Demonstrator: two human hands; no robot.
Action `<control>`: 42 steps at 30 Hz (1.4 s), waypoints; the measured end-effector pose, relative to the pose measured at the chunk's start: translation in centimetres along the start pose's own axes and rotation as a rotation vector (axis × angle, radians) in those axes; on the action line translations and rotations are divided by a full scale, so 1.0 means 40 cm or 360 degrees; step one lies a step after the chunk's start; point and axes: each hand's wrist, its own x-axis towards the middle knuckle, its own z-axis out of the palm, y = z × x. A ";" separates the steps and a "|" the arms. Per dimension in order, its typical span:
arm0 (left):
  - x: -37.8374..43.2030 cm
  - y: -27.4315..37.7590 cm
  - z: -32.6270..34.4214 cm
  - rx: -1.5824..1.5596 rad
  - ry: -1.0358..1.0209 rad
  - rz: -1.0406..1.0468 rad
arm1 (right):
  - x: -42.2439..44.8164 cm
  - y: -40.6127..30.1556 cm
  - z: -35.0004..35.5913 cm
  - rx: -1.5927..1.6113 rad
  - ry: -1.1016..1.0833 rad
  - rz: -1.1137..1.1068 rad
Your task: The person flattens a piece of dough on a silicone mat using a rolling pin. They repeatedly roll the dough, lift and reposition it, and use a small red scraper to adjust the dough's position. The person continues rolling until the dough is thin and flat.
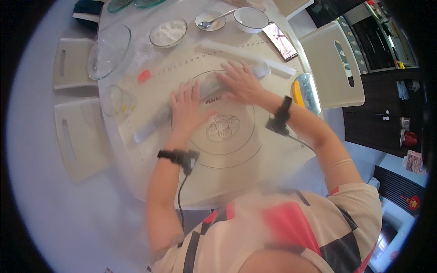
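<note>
Both my hands rest on a long roll wrapped in translucent plastic film (155, 120), which lies diagonally on a printed pastry mat (225, 160). My left hand (187, 111) presses on the middle of the roll, palm down, thumb spread to the side. Further along, my right hand (240, 82) lies with fingers spread near the roll's upper right end. Past the roll is a white rolling pin (276, 65). A scraper with a yellow handle (298, 94) sits right of my right hand. What is inside the film is not clear.
A glass bowl of white powder (169, 33), an empty-looking glass dish (111, 51), a small dish with a spoon (216, 21), a white bowl (251, 19) and a phone (280, 41) stand along the far side. A red piece (144, 76) and a glass cup (112, 100) are at left.
</note>
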 end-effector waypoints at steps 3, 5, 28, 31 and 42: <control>0.054 -0.047 -0.031 -0.0212 -0.0227 -0.0004 | 0.050 0.034 0.013 0.0296 -0.0267 -0.0002; 0.050 -0.104 -0.060 -0.0247 -0.0386 -0.0040 | 0.069 0.055 -0.014 0.0367 -0.0617 -0.0017; -0.439 0.226 -0.049 0.0000 -0.0369 0.0102 | -0.342 -0.327 -0.154 0.0273 -0.0278 0.0082; -0.366 0.209 0.009 -0.0267 -0.0338 -0.0123 | -0.275 -0.298 -0.116 0.0422 -0.0373 0.0149; -0.255 0.088 -0.026 0.0060 -0.0177 0.0122 | -0.236 -0.138 -0.121 0.0116 -0.0340 0.0223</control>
